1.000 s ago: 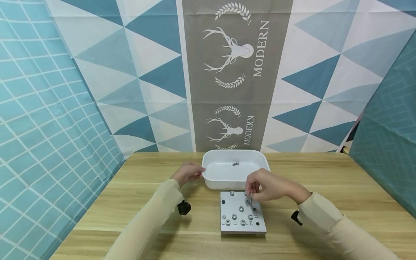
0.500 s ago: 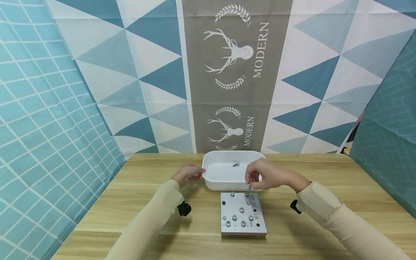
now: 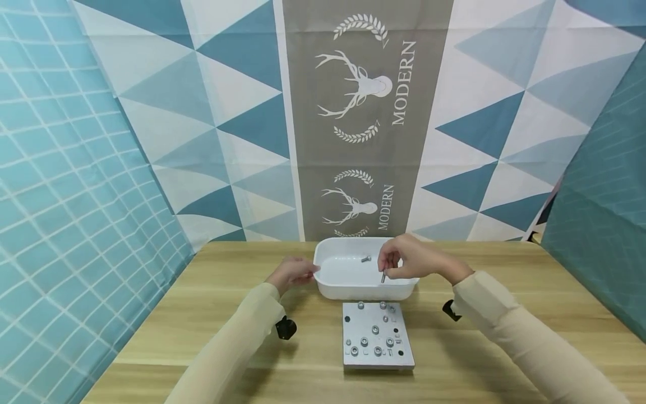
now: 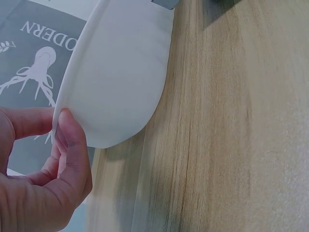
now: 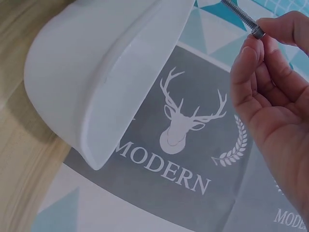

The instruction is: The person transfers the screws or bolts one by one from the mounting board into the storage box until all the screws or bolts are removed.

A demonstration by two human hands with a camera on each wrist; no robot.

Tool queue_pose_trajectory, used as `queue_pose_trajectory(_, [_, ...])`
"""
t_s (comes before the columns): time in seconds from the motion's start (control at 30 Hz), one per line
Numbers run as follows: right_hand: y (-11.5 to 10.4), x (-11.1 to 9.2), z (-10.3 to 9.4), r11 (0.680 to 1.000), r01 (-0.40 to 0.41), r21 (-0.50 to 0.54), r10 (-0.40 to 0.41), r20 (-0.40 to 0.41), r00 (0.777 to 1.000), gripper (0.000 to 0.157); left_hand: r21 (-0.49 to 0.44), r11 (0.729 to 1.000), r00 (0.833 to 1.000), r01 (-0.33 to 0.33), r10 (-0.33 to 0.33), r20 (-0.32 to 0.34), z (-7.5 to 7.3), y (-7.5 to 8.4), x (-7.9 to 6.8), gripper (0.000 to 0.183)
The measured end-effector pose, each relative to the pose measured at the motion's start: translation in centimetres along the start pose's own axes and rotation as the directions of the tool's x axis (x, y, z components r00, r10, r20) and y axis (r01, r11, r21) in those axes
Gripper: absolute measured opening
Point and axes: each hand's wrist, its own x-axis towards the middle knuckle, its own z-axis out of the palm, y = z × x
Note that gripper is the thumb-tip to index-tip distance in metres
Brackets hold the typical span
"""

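Note:
My left hand (image 3: 295,271) pinches the left rim of a white tray (image 3: 340,292), thumb on one side of the wall and fingers on the other in the left wrist view. With thumb and fingertips my right hand (image 3: 411,258) holds a metal screw (image 5: 244,17) by its head, the threaded shank pointing away. In the head view that hand overlaps the tray's right part. A second screw (image 3: 366,258) lies on the tray floor. In front of the tray sits a silver metal plate (image 3: 355,328) with several socket-head screws standing in it and a few dark holes.
The tray and plate rest on a wooden table (image 3: 227,314). A patterned cloth backdrop (image 3: 353,112) hangs right behind the table's far edge. Tiled-print cloth (image 3: 75,168) closes off the left, and a teal cloth (image 3: 605,224) the right.
My right hand has lifted away from the metal plate with the screw and moved back over the tray. My left hand has stayed at the tray's rim.

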Motion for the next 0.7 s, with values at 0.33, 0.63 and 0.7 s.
queue_pose_trajectory(0.33, [1.2, 1.8, -0.5, 1.000, -0.005, -0.004, 0.005, -0.017, 1.000, 0.007, -0.017, 1.000, 1.000, -0.010, 0.010, -0.005, 0.0, -0.4, 0.0, 0.009])
queue_pose_trajectory(0.63, [1.7, 3.3, -0.8, 0.999, -0.048, -0.023, 0.047, -0.045, 0.998, 0.005, 0.028, 1.000, 1.000, 0.010, -0.009, -0.026, 0.2, -0.2, -0.5, 0.021])
queue_pose_trajectory(0.7, [1.8, 3.7, -0.9, 0.999, -0.046, -0.027, 0.045, -0.045, 0.998, 0.006, 0.025, 1.000, 1.000, 0.010, -0.010, -0.027, 0.1, -0.1, -0.6, 0.022])
